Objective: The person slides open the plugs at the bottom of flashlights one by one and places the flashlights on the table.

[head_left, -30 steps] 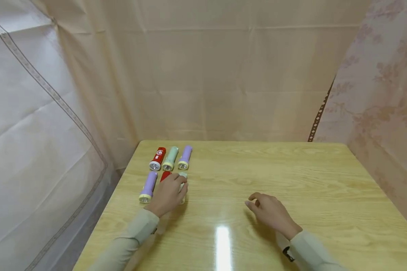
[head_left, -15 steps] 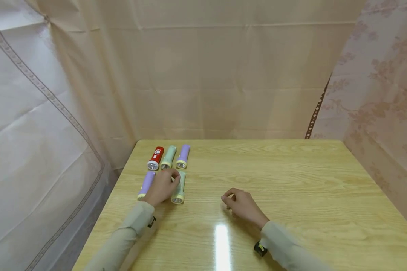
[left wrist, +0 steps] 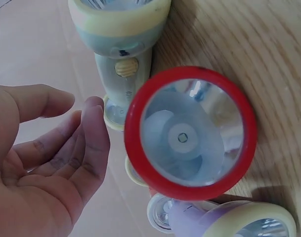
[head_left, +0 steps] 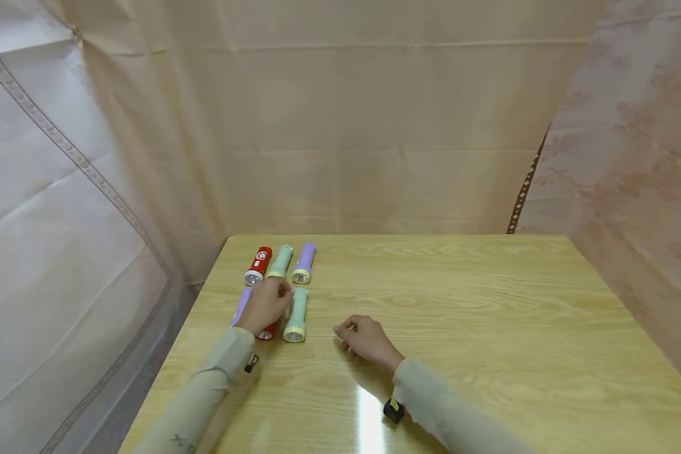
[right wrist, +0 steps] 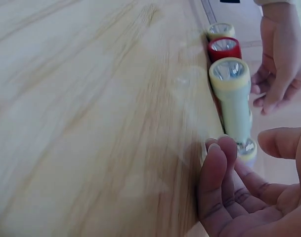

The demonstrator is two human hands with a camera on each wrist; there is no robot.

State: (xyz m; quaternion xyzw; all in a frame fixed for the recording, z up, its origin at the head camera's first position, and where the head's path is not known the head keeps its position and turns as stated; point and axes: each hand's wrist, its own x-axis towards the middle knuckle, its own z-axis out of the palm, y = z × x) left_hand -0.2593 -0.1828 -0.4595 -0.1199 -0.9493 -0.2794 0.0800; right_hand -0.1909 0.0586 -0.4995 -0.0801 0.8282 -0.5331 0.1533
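Six-odd aside, several flashlights lie in two rows. My left hand (head_left: 265, 304) hovers over the front row, covering most of a red flashlight (head_left: 266, 332). In the left wrist view its loosely bent fingers (left wrist: 93, 143) and thumb stand apart with nothing between them, beside the red flashlight's lens (left wrist: 182, 138). A purple flashlight (head_left: 241, 306) is partly hidden to the left of that hand. A mint-green flashlight (head_left: 297, 313) with a cream head lies to its right. My right hand (head_left: 369, 340), loosely curled and holding nothing, is over the table right of the green flashlight.
The back row holds a red flashlight (head_left: 259, 265) with a white head, a mint-green one (head_left: 280, 260) and a purple one (head_left: 304, 260). They lie on a wooden table (head_left: 459, 296). Pale curtains (head_left: 369, 126) hang behind and at both sides.
My left hand has drawn back leftward from the green flashlight to over the red one. My right hand has moved left across the table toward the flashlights.
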